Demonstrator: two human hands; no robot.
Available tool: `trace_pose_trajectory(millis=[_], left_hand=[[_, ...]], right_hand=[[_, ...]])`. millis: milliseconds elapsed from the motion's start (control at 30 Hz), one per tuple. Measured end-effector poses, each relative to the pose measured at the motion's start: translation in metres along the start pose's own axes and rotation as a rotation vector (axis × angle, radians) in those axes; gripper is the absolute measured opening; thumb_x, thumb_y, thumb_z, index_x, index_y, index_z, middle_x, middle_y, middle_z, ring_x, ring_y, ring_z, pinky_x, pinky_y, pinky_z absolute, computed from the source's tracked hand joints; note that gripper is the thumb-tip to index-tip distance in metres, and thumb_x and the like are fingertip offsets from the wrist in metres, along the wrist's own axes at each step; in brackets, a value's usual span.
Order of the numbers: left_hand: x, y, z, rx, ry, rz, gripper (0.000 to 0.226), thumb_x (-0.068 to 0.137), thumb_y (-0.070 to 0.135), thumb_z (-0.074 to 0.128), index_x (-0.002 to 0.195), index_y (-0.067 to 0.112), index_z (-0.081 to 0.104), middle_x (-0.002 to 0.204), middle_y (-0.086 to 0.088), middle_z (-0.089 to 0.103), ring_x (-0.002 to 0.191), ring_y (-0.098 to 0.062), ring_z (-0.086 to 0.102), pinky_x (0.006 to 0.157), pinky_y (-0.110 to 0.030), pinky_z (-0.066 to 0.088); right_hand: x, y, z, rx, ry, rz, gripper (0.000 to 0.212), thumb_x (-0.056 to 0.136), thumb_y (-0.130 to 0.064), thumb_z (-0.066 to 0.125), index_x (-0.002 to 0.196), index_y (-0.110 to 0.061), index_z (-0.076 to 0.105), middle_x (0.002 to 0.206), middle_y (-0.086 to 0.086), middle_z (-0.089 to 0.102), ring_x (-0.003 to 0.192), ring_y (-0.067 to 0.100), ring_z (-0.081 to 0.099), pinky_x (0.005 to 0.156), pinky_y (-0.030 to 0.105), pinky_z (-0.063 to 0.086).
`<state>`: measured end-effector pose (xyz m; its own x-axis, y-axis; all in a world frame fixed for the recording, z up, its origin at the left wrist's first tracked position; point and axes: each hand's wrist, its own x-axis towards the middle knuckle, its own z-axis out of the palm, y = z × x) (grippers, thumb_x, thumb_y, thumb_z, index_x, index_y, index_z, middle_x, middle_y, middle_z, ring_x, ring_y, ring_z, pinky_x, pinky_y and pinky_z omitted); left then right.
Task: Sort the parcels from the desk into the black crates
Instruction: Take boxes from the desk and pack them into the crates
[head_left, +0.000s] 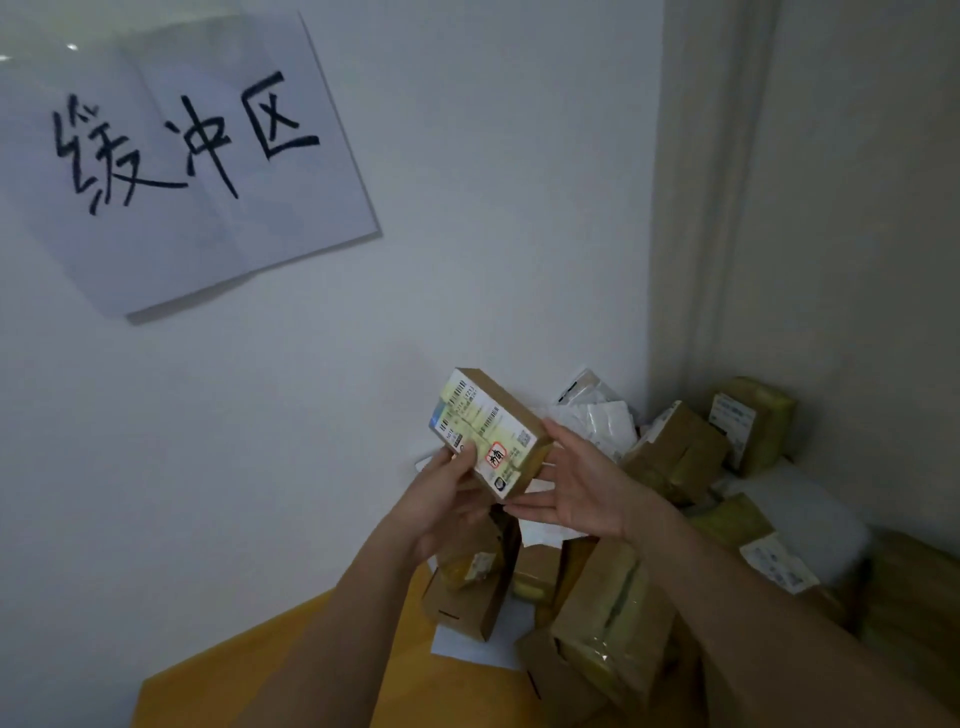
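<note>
I hold a small brown cardboard parcel (488, 431) with a white and yellow shipping label up in front of the wall, label facing me. My left hand (447, 504) grips its lower left edge, thumb on the label. My right hand (576, 493) touches its lower right corner with open palm and spread fingers. Below and to the right, several more brown taped parcels (613, 618) and a white plastic mailer (597, 415) are piled on the yellow desk (291, 660). No black crates are in view.
A paper sign (182, 150) with handwritten black characters hangs on the white wall at upper left. The pile of boxes (675, 452) fills the room corner at right, against a beige wall. A white sheet (467, 649) lies under some boxes.
</note>
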<state>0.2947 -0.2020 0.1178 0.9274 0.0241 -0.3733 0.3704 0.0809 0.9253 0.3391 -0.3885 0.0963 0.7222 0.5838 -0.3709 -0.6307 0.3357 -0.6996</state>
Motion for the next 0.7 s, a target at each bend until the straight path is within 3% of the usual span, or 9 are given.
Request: trace_pose_trajectory(millis=[100, 267, 333, 467, 600, 700], left_hand=[[-0.004, 0.015, -0.005, -0.091, -0.007, 0.078, 0.029, 0.102, 0.032, 0.050, 0.130, 0.028, 0.052, 0.107, -0.002, 0.074, 0.090, -0.018, 0.071, 0.071, -0.033, 0.057], [-0.008, 0.034, -0.014, -0.065, 0.007, 0.201, 0.050, 0.097, 0.027, 0.060, 0.141, 0.036, 0.040, 0.112, -0.004, 0.073, 0.107, -0.029, 0.068, 0.099, -0.054, 0.050], [-0.013, 0.039, -0.015, -0.036, 0.027, 0.258, 0.053, 0.097, 0.023, 0.060, 0.143, 0.036, 0.037, 0.110, -0.006, 0.074, 0.102, -0.028, 0.070, 0.093, -0.051, 0.054], [-0.022, 0.045, -0.020, -0.009, 0.063, 0.330, 0.058, 0.096, 0.019, 0.061, 0.146, 0.033, 0.035, 0.109, -0.010, 0.072, 0.090, -0.022, 0.074, 0.065, -0.031, 0.059], [-0.031, 0.047, -0.028, 0.007, 0.079, 0.375, 0.062, 0.095, 0.019, 0.062, 0.149, 0.033, 0.033, 0.112, -0.012, 0.070, 0.095, -0.024, 0.073, 0.073, -0.037, 0.060], [-0.038, 0.046, -0.032, 0.019, 0.079, 0.396, 0.060, 0.095, 0.019, 0.061, 0.146, 0.037, 0.035, 0.114, -0.013, 0.068, 0.096, -0.023, 0.072, 0.076, -0.039, 0.060]], right_hand=[[-0.004, -0.007, 0.009, -0.171, 0.030, -0.052, 0.054, 0.092, -0.057, 0.053, 0.126, -0.018, 0.064, 0.130, 0.013, 0.061, 0.119, 0.033, 0.061, 0.092, 0.046, 0.055], [-0.012, -0.017, 0.021, -0.302, 0.106, -0.132, 0.039, 0.093, -0.047, 0.056, 0.123, -0.024, 0.064, 0.131, 0.009, 0.061, 0.118, 0.028, 0.059, 0.093, 0.042, 0.055], [-0.015, -0.021, 0.026, -0.291, 0.104, -0.146, 0.038, 0.095, -0.048, 0.055, 0.123, -0.026, 0.064, 0.128, 0.007, 0.063, 0.117, 0.027, 0.060, 0.090, 0.040, 0.055], [-0.017, -0.025, 0.040, -0.365, 0.063, -0.192, 0.046, 0.086, -0.048, 0.063, 0.126, -0.025, 0.063, 0.124, 0.006, 0.066, 0.116, 0.026, 0.063, 0.089, 0.038, 0.056], [-0.015, -0.019, 0.051, -0.455, 0.023, -0.241, 0.061, 0.078, -0.036, 0.075, 0.134, -0.028, 0.054, 0.119, 0.003, 0.071, 0.114, 0.023, 0.065, 0.101, 0.042, 0.051], [-0.013, -0.013, 0.058, -0.476, 0.022, -0.291, 0.058, 0.084, -0.026, 0.075, 0.136, -0.027, 0.051, 0.115, 0.003, 0.072, 0.111, 0.022, 0.067, 0.105, 0.044, 0.048]])
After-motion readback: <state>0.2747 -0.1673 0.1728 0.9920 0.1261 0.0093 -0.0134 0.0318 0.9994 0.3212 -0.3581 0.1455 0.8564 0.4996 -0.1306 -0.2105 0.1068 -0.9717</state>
